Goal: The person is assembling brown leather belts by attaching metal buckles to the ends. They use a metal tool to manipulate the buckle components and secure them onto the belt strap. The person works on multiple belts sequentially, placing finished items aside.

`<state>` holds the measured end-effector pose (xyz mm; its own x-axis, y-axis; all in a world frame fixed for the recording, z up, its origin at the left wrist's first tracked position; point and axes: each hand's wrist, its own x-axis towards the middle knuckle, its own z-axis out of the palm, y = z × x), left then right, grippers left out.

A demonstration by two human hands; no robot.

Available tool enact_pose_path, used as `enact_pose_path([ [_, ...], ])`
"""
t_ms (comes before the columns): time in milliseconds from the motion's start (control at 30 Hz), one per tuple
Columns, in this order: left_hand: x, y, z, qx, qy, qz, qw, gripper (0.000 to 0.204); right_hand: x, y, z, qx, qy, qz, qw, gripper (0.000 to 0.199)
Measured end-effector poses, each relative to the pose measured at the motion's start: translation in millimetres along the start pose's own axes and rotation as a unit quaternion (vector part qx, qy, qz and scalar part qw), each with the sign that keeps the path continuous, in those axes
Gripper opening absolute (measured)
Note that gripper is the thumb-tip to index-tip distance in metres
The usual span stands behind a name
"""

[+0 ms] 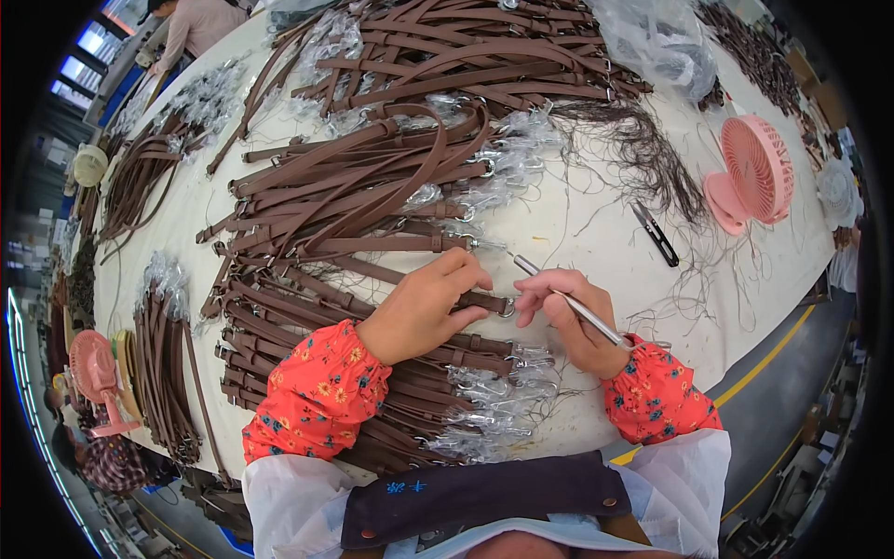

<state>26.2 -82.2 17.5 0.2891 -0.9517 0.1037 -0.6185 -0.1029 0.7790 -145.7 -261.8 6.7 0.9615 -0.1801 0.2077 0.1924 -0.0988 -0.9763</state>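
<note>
My left hand (pixel 419 309) pinches a brown strap (pixel 483 302) close to its end, where a metal ring (pixel 507 307) shows. Just right of that ring, my right hand (pixel 579 326) grips a slim silver pen-shaped tool (pixel 596 322). The tool's thin tip points up and left, toward the end of another strap. Beneath and around my left hand lie many brown straps (pixel 326 244) in rows. Clear plastic-wrapped metal fittings (pixel 494 401) cluster at the right ends of the straps nearest me.
At right on the white table (pixel 596 205) lie black thread snips (pixel 656 235), a pink fan (pixel 752 172) and a tangle of dark threads (pixel 643 154). More straps are heaped at the back (pixel 466 51) and left (pixel 166 373). Another pink fan (pixel 96 373) stands far left. A co-worker (pixel 200 33) bends at the far-left edge.
</note>
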Motion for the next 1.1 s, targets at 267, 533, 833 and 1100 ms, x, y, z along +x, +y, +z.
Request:
enact_pose_path([
  [267, -6, -4, 9, 0.130, 0.022, 0.112, 0.985, 0.021, 5, -6, 0, -0.121, 0.002, 0.035, 0.992, 0.024],
  [533, 0, -9, 7, 0.044, 0.036, 0.103, 0.993, 0.013, 1, 3, -4, 0.073, 0.005, 0.098, 0.993, 0.030],
  [833, 1, -7, 5, -0.009, 0.034, 0.047, 0.998, 0.013, 2, -3, -2, 0.083, -0.007, 0.184, 0.979, 0.029],
  [1100, 1, -7, 6, -0.010, 0.038, 0.042, 0.998, 0.011, 3, -2, -1, 0.081, -0.010, 0.184, 0.980, 0.030],
])
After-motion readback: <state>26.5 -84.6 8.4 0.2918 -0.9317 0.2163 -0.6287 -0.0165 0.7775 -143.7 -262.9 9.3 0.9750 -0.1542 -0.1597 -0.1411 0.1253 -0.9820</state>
